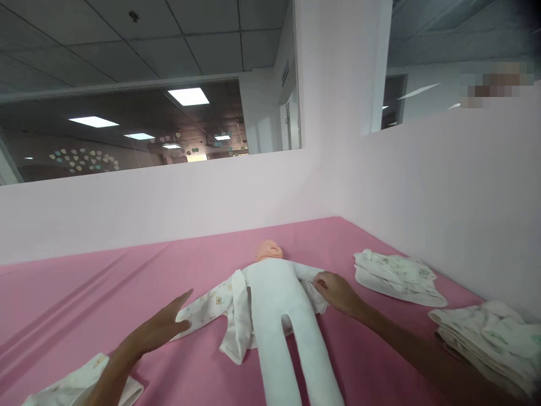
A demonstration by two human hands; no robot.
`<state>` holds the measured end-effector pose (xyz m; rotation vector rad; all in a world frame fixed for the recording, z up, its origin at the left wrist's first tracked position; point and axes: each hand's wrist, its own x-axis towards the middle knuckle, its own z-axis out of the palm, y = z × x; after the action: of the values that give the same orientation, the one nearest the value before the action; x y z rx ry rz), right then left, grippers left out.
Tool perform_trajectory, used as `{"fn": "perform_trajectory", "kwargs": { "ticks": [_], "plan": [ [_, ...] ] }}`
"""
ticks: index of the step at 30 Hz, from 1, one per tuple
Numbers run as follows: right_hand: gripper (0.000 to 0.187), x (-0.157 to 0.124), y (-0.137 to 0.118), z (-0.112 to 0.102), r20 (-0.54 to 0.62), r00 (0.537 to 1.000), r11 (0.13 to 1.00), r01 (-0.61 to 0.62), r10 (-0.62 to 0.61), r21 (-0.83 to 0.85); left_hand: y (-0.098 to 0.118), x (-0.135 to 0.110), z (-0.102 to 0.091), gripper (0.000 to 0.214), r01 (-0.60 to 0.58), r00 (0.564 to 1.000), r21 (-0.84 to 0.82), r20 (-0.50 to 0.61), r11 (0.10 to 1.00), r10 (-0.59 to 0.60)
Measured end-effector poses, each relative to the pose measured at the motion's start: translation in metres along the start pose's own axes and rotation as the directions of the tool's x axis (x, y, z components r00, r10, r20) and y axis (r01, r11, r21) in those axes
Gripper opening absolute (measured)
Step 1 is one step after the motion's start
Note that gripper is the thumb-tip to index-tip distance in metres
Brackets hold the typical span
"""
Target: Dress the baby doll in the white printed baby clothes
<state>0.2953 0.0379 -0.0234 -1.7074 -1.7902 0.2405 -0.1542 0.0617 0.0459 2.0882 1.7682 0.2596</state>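
A soft white cloth doll [276,307] lies on its back on the smooth pink sheet [84,299], head toward the far edge, its plain stuffed legs running toward the near edge. The head is a peach-coloured, rounded shape; the torso and limbs are seamless white fabric with no feet showing. Under the doll a thin printed baby garment [230,310] is spread open, pale cream with a small faint pattern, its one sleeve stretched flat toward the left edge and its front panel folded in a crumpled flap beside the doll's hip.

The left hand [167,327] lies flat and open on the sheet, fingers straight and together, thumb lifted; its fingertips touch the end of the spread sleeve and hold nothing. The right hand [336,293] rests at the doll's other arm, fingers curled down onto the bunched cloth there; whether it pinches the fabric or only presses it cannot be told.

Toward the right edge, near the pale wall, lies a loosely folded garment [397,276] of the same soft printed cotton, and nearer the right near corner a thicker stack of folded garments [486,344]. At the near left corner another crumpled cloth piece [80,386] shows beside the left forearm
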Motion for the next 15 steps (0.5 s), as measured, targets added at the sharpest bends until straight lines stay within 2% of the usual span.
{"fn": "perform_trajectory", "kwargs": {
  "ticks": [3, 6, 8, 10, 11, 12, 15],
  "plan": [
    [0.023, -0.017, 0.029, 0.001, 0.085, 0.995, 0.999, -0.049, 0.050, -0.012, 0.068, 0.003, 0.004, 0.073, -0.056, 0.992, -0.104, -0.120, 0.993, 0.043],
    [0.022, -0.023, 0.037, 0.002, 0.103, 0.993, 0.998, -0.063, 0.065, -0.015, 0.141, 0.021, 0.022, 0.059, -0.250, 0.956, -0.182, -0.200, 0.951, 0.213],
    [0.021, -0.027, 0.035, -0.001, 0.122, 0.990, 0.997, -0.065, 0.069, -0.037, 0.182, 0.039, 0.037, 0.045, -0.428, 0.894, -0.180, -0.231, 0.886, 0.385],
    [0.020, -0.030, 0.033, -0.004, 0.117, 0.990, 0.995, -0.069, 0.077, -0.070, 0.215, 0.061, 0.054, 0.038, -0.574, 0.810, -0.111, -0.225, 0.811, 0.542],
    [0.020, -0.032, 0.031, -0.005, 0.103, 0.991, 0.994, -0.073, 0.081, -0.088, 0.229, 0.073, 0.062, 0.039, -0.602, 0.787, -0.012, -0.180, 0.799, 0.590],
    [0.021, -0.034, 0.029, -0.004, 0.088, 0.992, 0.991, -0.078, 0.088, -0.105, 0.241, 0.085, 0.071, 0.041, -0.616, 0.776, 0.104, -0.087, 0.781, 0.624],
    [0.018, -0.034, 0.026, 0.002, 0.059, 0.995, 0.986, -0.069, 0.079, -0.152, 0.271, 0.118, 0.096, 0.050, -0.645, 0.762, 0.187, 0.085, 0.741, 0.642]
  ]
}}
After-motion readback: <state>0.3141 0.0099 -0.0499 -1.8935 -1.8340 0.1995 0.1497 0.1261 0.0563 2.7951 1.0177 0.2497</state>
